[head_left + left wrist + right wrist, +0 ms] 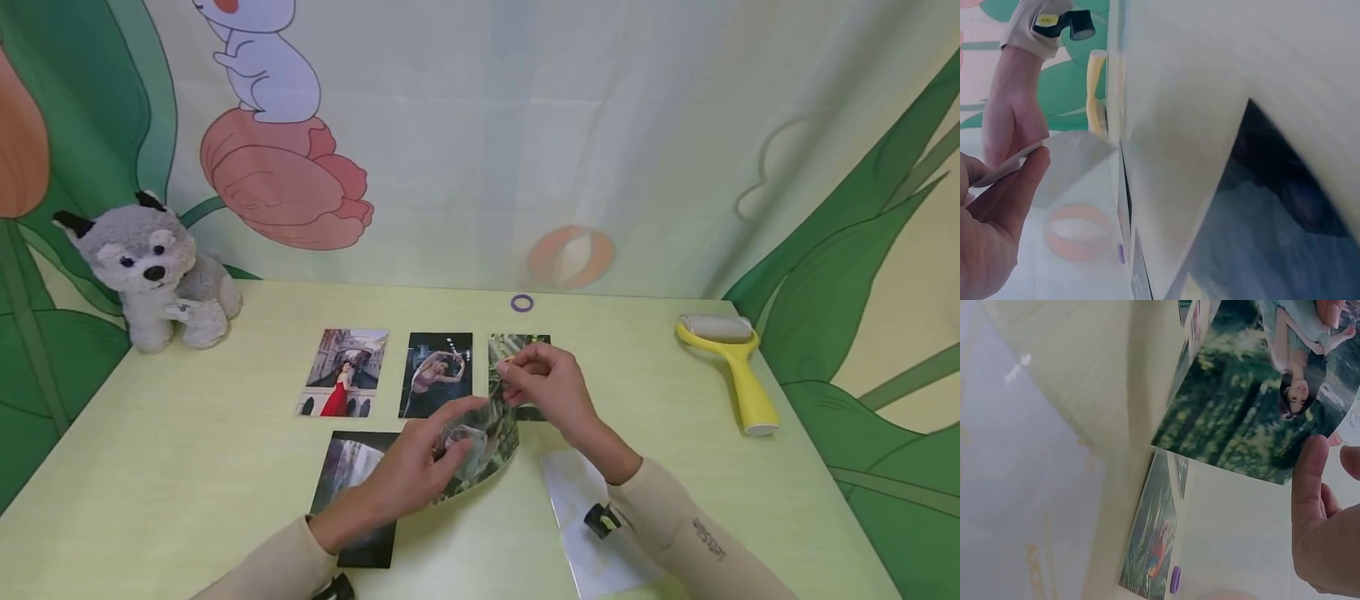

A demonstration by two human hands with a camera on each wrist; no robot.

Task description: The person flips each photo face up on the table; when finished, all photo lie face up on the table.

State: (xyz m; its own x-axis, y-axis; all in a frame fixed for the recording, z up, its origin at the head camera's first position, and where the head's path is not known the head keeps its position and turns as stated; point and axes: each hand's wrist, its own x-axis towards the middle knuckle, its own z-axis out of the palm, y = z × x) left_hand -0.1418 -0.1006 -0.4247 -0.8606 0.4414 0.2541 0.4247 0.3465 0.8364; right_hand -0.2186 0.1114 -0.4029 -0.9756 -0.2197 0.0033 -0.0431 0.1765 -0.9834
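Observation:
A glossy photo (1235, 394) of a seated person in a pale green dress among greenery is held up, bent, between the two hands. My left hand (423, 462) grips it along one side, thumb on the picture face. At its far edge my right hand (551, 387) pinches the photo, the thumb (1312, 453) overlapping the edge. The left wrist view shows the photo's pale back (1075, 162). Below the left forearm lies a dark waterfall photo (367, 542), partly covered. Behind the right hand a green photo with a parrot (1150, 540) lies flat.
Two more photos lie in the back row: a red-dress photo (345, 375) and a stretching-person photo (437, 371). A white sheet (573, 517) lies under the right forearm. A purple ring (522, 303), a yellow-handled roller (738, 367) and a plush husky (153, 275) are farther out.

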